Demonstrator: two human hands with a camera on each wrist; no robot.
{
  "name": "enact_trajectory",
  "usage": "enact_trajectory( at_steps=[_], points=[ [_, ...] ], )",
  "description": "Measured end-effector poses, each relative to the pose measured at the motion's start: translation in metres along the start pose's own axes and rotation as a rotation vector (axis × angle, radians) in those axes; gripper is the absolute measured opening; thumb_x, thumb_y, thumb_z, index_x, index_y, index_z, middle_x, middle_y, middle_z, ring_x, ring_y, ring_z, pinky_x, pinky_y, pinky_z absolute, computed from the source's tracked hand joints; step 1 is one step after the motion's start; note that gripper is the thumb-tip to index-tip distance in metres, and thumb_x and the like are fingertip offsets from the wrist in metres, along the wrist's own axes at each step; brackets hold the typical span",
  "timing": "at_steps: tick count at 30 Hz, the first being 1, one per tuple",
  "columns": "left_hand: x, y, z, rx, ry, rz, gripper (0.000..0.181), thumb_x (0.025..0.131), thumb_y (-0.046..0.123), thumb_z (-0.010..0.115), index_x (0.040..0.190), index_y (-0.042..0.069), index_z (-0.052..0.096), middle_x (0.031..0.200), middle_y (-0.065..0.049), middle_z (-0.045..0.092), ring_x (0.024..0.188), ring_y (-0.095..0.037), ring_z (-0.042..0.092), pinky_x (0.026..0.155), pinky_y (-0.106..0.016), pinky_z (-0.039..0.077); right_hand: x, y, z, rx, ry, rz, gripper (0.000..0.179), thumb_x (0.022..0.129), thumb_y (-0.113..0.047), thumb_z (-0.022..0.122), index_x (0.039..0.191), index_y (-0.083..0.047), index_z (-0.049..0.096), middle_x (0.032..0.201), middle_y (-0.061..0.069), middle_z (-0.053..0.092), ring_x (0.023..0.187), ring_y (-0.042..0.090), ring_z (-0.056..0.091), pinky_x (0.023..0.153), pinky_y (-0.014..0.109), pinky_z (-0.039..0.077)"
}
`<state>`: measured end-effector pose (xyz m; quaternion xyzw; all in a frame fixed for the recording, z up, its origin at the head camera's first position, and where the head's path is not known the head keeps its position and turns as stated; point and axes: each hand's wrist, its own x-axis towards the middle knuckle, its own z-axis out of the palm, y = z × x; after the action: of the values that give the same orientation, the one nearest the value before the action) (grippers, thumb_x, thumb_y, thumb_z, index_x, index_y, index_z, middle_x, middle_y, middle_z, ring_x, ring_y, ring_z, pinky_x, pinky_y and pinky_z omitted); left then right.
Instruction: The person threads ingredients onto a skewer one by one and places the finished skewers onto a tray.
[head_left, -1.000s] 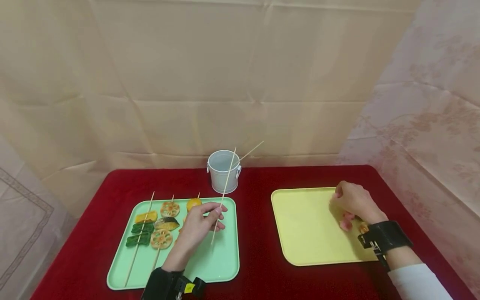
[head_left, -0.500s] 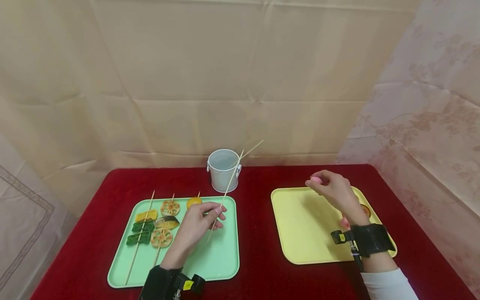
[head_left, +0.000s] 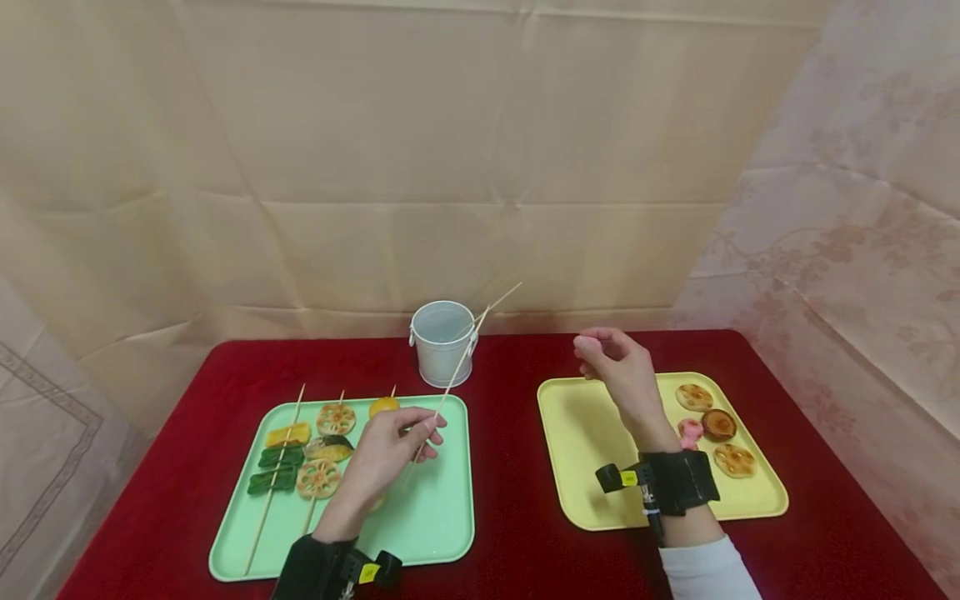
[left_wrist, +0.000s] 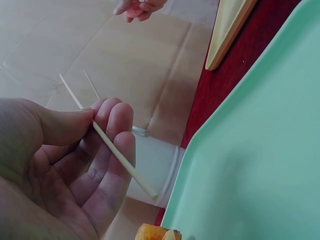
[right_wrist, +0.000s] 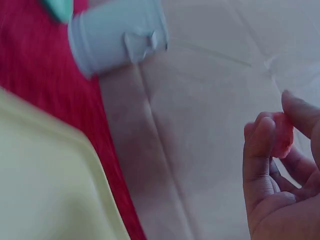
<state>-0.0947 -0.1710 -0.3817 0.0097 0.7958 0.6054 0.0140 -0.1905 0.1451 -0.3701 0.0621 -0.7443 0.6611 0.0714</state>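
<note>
My left hand pinches a bare bamboo skewer between thumb and fingers over the green tray. In the left wrist view the skewer slants across the fingertips, its blunt end towards the tray. My right hand holds a small pink food piece above the far edge of the yellow tray. The right wrist view shows this pink piece between thumb and fingers. More pink food lies on the yellow tray beside a brown round slice and two pale browned slices.
A white metal bucket stands behind the green tray, with another skewer leaning out of it. Loaded skewers lie on the green tray's left side, with green pieces, lotus root slices and a yellow block. Red cloth separates the trays.
My right hand has lifted a pink piece off the yellow tray and carried it left, uncovering the food there. The left hand stays nearly in place; its skewer now leans further right.
</note>
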Motion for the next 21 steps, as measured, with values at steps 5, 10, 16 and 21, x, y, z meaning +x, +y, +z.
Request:
enact_trajectory(
  at_steps=[5, 10, 16, 21],
  points=[
    [0.0, -0.002, -0.002, 0.035, -0.004, -0.001, 0.014, 0.1, 0.004, 0.065, 0.106, -0.006, 0.075, 0.083, -0.016, 0.071, 0.068, -0.027, 0.068, 0.062, -0.025, 0.055, -0.001, 0.002, 0.012, 0.307, -0.063, 0.076, 0.027, 0.103, -0.022, 0.067, 0.121, -0.001, 0.065, 0.097, 0.003, 0.072, 0.082, 0.012, 0.068, 0.081, 0.024, 0.059],
    [-0.001, -0.003, -0.004, 0.112, -0.02, 0.024, 0.013, 0.1, 0.004, 0.066, 0.103, -0.002, 0.077, 0.081, -0.013, 0.072, 0.066, -0.02, 0.068, 0.063, -0.025, 0.056, -0.001, 0.005, 0.018, 0.521, -0.138, 0.126, 0.017, 0.106, -0.014, 0.062, 0.119, -0.004, 0.067, 0.097, 0.003, 0.073, 0.087, 0.011, 0.071, 0.082, 0.023, 0.059],
    [-0.003, -0.002, -0.003, 0.172, -0.084, 0.056, 0.013, 0.1, 0.003, 0.066, 0.104, -0.001, 0.078, 0.08, -0.009, 0.072, 0.068, -0.017, 0.068, 0.065, -0.026, 0.057, -0.004, 0.009, 0.024, 0.53, -0.128, 0.129, 0.014, 0.106, -0.018, 0.062, 0.113, -0.008, 0.07, 0.098, 0.002, 0.073, 0.093, 0.012, 0.07, 0.084, 0.023, 0.058],
    [-0.004, 0.0, 0.0, 0.29, -0.089, 0.086, 0.012, 0.097, 0.006, 0.07, 0.102, 0.005, 0.081, 0.077, -0.003, 0.073, 0.064, -0.012, 0.068, 0.061, -0.024, 0.051, -0.007, 0.007, 0.03, 0.52, -0.119, 0.108, 0.015, 0.106, -0.02, 0.061, 0.11, -0.01, 0.071, 0.099, 0.001, 0.073, 0.091, 0.013, 0.072, 0.087, 0.025, 0.059]
  ],
)
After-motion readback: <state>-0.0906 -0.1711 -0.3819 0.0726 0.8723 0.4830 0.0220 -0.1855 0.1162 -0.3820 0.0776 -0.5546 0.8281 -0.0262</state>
